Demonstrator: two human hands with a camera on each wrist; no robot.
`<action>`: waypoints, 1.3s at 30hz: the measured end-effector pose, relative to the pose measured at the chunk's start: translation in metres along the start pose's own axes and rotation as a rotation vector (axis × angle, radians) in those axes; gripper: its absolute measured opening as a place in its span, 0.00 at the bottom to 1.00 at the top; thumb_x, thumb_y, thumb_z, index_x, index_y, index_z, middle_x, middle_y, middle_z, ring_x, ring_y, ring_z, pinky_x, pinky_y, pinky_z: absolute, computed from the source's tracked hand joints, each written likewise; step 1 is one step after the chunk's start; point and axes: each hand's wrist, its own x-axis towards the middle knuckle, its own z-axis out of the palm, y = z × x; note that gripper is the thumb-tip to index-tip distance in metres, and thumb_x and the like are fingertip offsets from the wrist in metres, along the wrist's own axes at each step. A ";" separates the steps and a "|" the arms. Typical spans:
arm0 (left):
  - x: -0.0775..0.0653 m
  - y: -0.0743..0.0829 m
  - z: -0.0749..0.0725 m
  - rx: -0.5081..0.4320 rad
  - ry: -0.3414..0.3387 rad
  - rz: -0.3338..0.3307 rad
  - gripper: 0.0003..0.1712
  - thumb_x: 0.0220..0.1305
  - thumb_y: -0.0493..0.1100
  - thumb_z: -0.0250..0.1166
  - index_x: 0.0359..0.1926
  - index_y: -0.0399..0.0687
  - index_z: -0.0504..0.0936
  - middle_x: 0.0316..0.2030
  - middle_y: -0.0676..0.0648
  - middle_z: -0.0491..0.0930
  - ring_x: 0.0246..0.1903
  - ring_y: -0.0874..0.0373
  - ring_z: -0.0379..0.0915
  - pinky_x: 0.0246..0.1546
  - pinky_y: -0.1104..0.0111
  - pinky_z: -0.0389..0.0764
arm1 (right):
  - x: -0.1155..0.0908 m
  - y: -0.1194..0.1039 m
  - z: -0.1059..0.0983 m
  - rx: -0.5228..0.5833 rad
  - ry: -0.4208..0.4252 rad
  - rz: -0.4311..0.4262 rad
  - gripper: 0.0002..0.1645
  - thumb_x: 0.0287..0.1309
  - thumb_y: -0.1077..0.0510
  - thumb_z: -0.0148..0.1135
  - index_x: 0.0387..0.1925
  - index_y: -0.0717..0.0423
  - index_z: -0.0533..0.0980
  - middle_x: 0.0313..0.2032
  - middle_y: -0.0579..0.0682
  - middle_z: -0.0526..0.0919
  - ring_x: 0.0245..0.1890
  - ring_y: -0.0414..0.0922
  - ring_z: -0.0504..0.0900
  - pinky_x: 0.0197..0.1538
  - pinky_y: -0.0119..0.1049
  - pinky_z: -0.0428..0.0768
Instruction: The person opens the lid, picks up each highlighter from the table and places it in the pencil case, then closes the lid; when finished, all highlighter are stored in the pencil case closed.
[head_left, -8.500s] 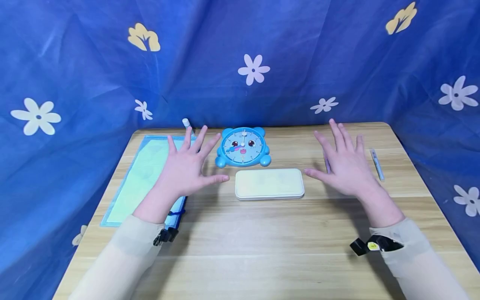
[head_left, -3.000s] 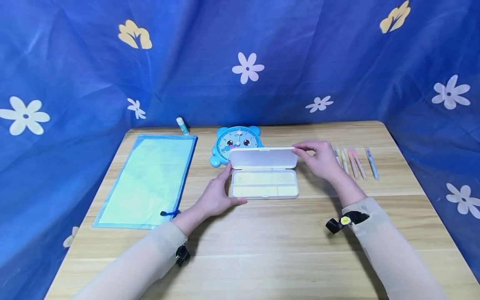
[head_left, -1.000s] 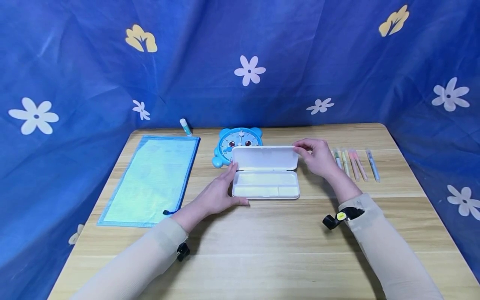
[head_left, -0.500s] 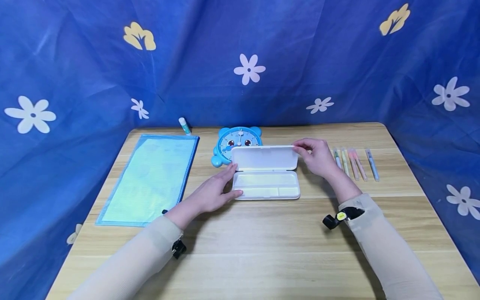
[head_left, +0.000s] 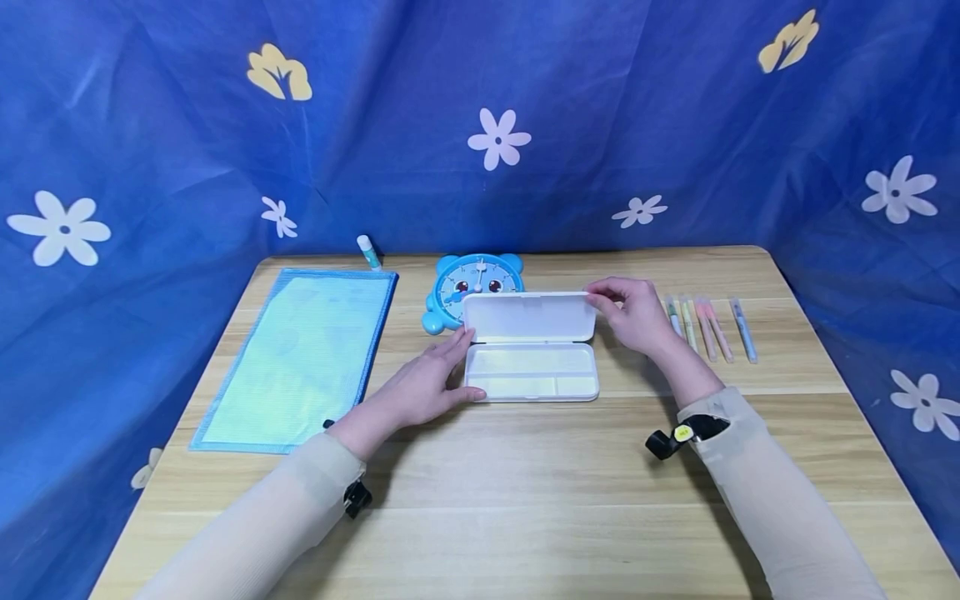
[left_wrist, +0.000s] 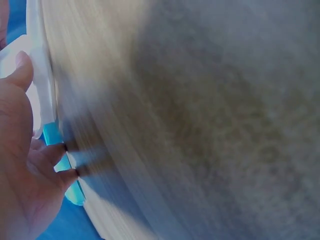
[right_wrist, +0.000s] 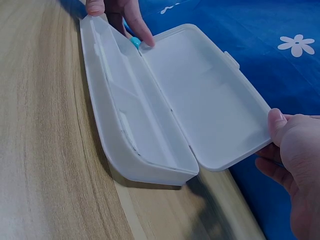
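Note:
A white pencil case (head_left: 531, 372) lies on the table with its lid (head_left: 529, 318) raised at the hinge. Its inside, split into one long compartment and two smaller front ones, holds nothing. My left hand (head_left: 427, 385) grips the case's left end, thumb at the front corner and fingers toward the hinge. In the right wrist view, one left finger touches the lid near the hinge. My right hand (head_left: 637, 317) pinches the lid's upper right corner, with the thumb (right_wrist: 276, 126) on its inner face. Behind the lid, a blue animal-shaped toy clock (head_left: 480, 275) is partly hidden.
Several pastel pens (head_left: 711, 329) lie right of my right hand. A blue mesh zip pouch (head_left: 300, 358) lies at left, with a glue stick (head_left: 369, 252) at its back corner. Blue flowered cloth (head_left: 390, 167) rises behind the table (head_left: 540, 500).
Earlier the pencil case was closed and both hands hovered with fingers spread; now its lid stands raised. Since a second ago, my left thumb has shifted slightly up and left on the case's front corner.

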 end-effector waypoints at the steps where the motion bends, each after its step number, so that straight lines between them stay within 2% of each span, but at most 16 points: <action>1: 0.000 0.000 0.000 0.011 0.003 0.003 0.60 0.68 0.73 0.65 0.86 0.50 0.47 0.83 0.45 0.46 0.79 0.46 0.51 0.77 0.46 0.56 | 0.000 0.000 0.000 -0.003 -0.003 0.003 0.08 0.73 0.62 0.67 0.46 0.61 0.88 0.42 0.54 0.91 0.41 0.50 0.88 0.41 0.35 0.82; 7: 0.000 -0.001 0.003 0.042 0.010 0.002 0.60 0.68 0.75 0.62 0.86 0.51 0.47 0.83 0.45 0.46 0.79 0.49 0.52 0.77 0.44 0.55 | -0.001 -0.005 -0.003 -0.006 -0.025 0.009 0.08 0.73 0.61 0.67 0.47 0.59 0.89 0.42 0.53 0.91 0.41 0.49 0.88 0.42 0.41 0.82; 11: 0.000 -0.001 0.005 0.033 0.011 0.005 0.60 0.69 0.75 0.62 0.86 0.50 0.46 0.83 0.44 0.44 0.80 0.49 0.50 0.77 0.43 0.54 | -0.001 -0.006 -0.005 -0.007 -0.036 0.007 0.09 0.74 0.60 0.67 0.48 0.60 0.88 0.43 0.54 0.91 0.42 0.49 0.88 0.42 0.39 0.82; 19: 0.002 0.001 0.002 0.029 -0.003 0.005 0.63 0.68 0.74 0.64 0.86 0.51 0.43 0.83 0.44 0.42 0.78 0.45 0.54 0.75 0.41 0.56 | 0.000 -0.006 -0.006 -0.001 -0.044 0.022 0.10 0.74 0.60 0.66 0.49 0.60 0.88 0.44 0.54 0.91 0.44 0.50 0.88 0.44 0.35 0.82; 30: 0.005 0.002 0.000 0.012 -0.022 -0.001 0.64 0.67 0.73 0.66 0.86 0.50 0.42 0.84 0.43 0.42 0.78 0.44 0.53 0.75 0.39 0.55 | -0.003 -0.008 -0.020 -0.001 -0.039 0.047 0.12 0.73 0.60 0.68 0.53 0.60 0.87 0.48 0.54 0.90 0.49 0.54 0.88 0.53 0.49 0.85; 33: 0.006 0.002 0.001 0.009 -0.024 -0.008 0.64 0.67 0.74 0.66 0.86 0.51 0.42 0.84 0.44 0.42 0.78 0.44 0.53 0.75 0.40 0.55 | -0.005 -0.010 -0.026 -0.005 -0.025 0.050 0.12 0.72 0.60 0.69 0.53 0.59 0.87 0.48 0.53 0.90 0.49 0.52 0.88 0.53 0.45 0.85; 36: 0.006 0.001 0.001 0.007 -0.026 -0.006 0.64 0.66 0.74 0.66 0.86 0.51 0.42 0.84 0.44 0.42 0.78 0.43 0.53 0.75 0.40 0.55 | -0.010 -0.011 -0.033 -0.008 -0.008 0.054 0.12 0.71 0.60 0.70 0.53 0.58 0.87 0.47 0.52 0.91 0.48 0.50 0.89 0.51 0.35 0.84; 39: 0.006 0.001 0.000 0.007 -0.023 -0.003 0.64 0.66 0.74 0.66 0.86 0.51 0.42 0.84 0.44 0.42 0.78 0.43 0.54 0.75 0.40 0.55 | -0.015 -0.013 -0.040 -0.023 0.000 0.099 0.13 0.72 0.57 0.70 0.54 0.54 0.87 0.47 0.50 0.91 0.49 0.48 0.89 0.52 0.32 0.82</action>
